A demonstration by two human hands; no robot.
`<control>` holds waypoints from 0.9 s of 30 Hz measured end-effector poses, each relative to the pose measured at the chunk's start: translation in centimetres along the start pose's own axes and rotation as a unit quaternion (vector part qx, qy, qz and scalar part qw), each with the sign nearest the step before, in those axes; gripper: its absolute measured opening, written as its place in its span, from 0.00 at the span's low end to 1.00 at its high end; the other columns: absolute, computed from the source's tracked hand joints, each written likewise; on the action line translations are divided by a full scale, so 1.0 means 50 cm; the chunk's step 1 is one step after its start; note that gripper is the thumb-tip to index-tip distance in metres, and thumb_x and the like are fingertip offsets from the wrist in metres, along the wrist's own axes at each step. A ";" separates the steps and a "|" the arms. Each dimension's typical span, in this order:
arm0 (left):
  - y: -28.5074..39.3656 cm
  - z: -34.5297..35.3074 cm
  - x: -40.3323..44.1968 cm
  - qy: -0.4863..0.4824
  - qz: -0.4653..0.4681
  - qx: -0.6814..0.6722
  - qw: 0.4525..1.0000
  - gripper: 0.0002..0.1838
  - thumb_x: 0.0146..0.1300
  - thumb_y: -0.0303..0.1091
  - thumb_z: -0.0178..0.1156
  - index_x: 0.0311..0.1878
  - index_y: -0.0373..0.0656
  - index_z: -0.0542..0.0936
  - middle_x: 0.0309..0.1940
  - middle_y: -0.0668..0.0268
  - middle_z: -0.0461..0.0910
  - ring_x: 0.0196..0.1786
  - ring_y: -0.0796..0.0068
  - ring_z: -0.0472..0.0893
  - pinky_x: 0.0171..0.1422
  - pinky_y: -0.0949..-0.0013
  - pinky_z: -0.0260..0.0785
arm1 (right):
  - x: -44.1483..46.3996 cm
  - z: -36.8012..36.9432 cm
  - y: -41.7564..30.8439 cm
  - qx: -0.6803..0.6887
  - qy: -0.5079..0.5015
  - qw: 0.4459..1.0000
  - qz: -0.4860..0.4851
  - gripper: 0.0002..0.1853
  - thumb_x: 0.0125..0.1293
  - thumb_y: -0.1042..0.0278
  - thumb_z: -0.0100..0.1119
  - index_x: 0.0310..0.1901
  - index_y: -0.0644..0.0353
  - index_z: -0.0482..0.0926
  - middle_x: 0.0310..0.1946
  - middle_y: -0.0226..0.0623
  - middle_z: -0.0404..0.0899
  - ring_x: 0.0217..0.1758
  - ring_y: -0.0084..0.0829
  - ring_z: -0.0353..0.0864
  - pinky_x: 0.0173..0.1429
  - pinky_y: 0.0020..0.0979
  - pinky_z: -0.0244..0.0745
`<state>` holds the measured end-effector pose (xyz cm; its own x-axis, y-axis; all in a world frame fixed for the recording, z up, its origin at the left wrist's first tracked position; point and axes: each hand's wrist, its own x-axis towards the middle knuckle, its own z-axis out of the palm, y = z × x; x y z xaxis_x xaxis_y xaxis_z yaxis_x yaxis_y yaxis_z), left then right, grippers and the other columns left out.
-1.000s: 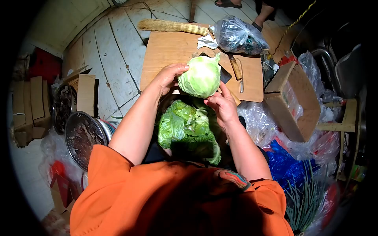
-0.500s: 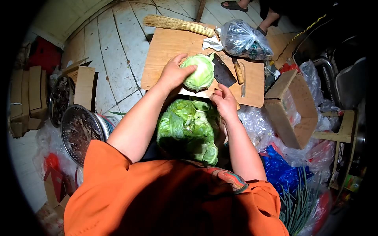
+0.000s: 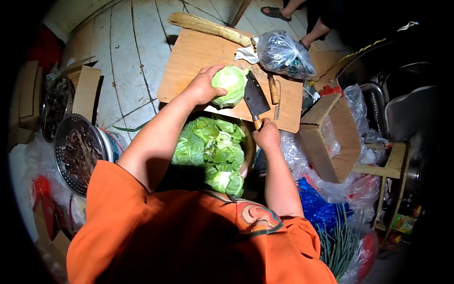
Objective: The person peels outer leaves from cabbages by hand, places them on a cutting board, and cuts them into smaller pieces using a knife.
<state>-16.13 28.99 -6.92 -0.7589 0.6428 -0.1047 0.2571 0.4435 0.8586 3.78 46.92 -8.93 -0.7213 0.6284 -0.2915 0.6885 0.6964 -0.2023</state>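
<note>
Gripping the cleaver (image 3: pixel 256 98) by its near-end handle, the right hand (image 3: pixel 267 134) is nearest it; the blade points away, slanting slightly left, close beside the cabbage (image 3: pixel 231 85), which the left hand (image 3: pixel 200 88) clasps from the left on the board (image 3: pixel 188 56).

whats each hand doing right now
Left hand: closed on the cabbage head on the wooden board.
Right hand: closed around the handle of the cleaver.

A cabbage (image 3: pixel 230 86) lies on the tabletop (image 3: pixel 189 61), left of a cleaver (image 3: pixel 256 97); a brush (image 3: pixel 210 28) and plastic bag (image 3: pixel 285 54) lie behind them.
</note>
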 end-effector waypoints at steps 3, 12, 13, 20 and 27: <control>-0.009 0.005 0.007 0.011 0.009 -0.005 1.000 0.44 0.45 0.30 0.75 0.68 0.51 0.67 0.64 0.51 0.65 0.67 0.55 0.65 0.72 0.63 0.58 | -0.016 -0.007 0.018 0.035 -0.032 0.999 0.008 0.20 0.54 0.57 0.62 0.44 0.63 0.78 0.40 0.57 0.81 0.46 0.51 0.81 0.53 0.44 0.75; 0.016 0.000 -0.002 0.043 -0.028 0.019 0.998 0.46 0.40 0.36 0.79 0.66 0.48 0.69 0.57 0.53 0.69 0.62 0.55 0.71 0.68 0.65 0.64 | -0.112 -0.056 0.071 0.295 -0.024 0.954 0.048 0.14 0.56 0.61 0.58 0.33 0.66 0.77 0.26 0.43 0.81 0.29 0.38 0.80 0.36 0.35 0.73; 0.022 -0.002 -0.005 0.043 -0.035 0.025 0.998 0.46 0.39 0.35 0.79 0.66 0.46 0.69 0.58 0.53 0.69 0.62 0.55 0.70 0.68 0.64 0.63 | -0.121 -0.056 0.079 0.390 -0.053 0.916 0.075 0.12 0.56 0.62 0.57 0.33 0.65 0.77 0.25 0.39 0.80 0.26 0.33 0.78 0.32 0.33 0.73; 0.038 -0.006 -0.020 0.010 -0.057 0.052 0.997 0.55 0.35 0.37 0.81 0.69 0.40 0.62 0.62 0.49 0.68 0.64 0.52 0.70 0.68 0.63 0.63 | -0.231 -0.125 0.014 0.586 -0.097 0.805 0.001 0.11 0.65 0.68 0.61 0.45 0.61 0.72 0.25 0.28 0.73 0.20 0.20 0.72 0.24 0.23 0.68; 0.025 -0.001 -0.018 0.006 -0.052 0.084 0.995 0.56 0.36 0.38 0.80 0.71 0.40 0.60 0.62 0.47 0.68 0.64 0.51 0.70 0.68 0.62 0.64 | -0.200 -0.082 -0.046 0.471 -0.053 0.879 -0.045 0.10 0.64 0.71 0.59 0.45 0.60 0.73 0.24 0.26 0.73 0.24 0.17 0.69 0.28 0.23 0.65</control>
<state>-15.15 28.94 -5.76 -0.7933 0.5814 -0.1810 0.2731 0.6054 0.7476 9.08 40.44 -1.72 -0.7998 0.5145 -0.3093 0.4212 0.1139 -0.8998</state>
